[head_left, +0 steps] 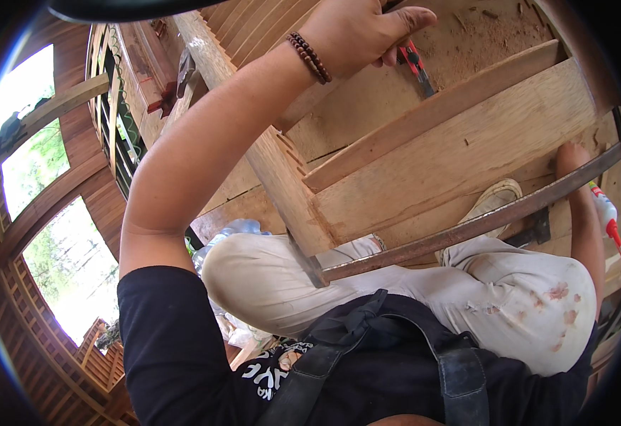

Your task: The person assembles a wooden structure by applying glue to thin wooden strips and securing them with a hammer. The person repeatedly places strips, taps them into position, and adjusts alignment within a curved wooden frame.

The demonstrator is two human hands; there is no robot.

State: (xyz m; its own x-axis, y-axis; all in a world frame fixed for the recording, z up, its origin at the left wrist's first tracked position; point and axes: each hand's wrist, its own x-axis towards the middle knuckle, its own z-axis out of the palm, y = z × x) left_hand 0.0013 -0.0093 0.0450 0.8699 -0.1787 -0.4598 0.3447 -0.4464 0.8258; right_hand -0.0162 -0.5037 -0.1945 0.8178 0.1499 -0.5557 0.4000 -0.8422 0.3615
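My left hand (356,32), with a beaded bracelet (309,58) at its wrist, reaches over the slatted part of a wooden frame. Its thumb stretches out to the right while the fingers curl under; whatever they may hold is hidden. Just past them lies a red and black hand tool (415,65). My right hand (572,157) is low at the right end of a wide wooden board (445,156), its fingers mostly hidden. Along the frame's near side runs a long rusty metal bar clamp (466,228), crossing in front of my right forearm. A notched wooden post (271,160) joins the board's left end.
Beside my right forearm is a white bottle with a red tip (607,216). My bent legs (395,287) sit close against the frame. Clear plastic (239,231) lies by my left knee. Sawdust and chips (481,42) cover the surface beyond the board. Wooden lattice and window openings are at left.
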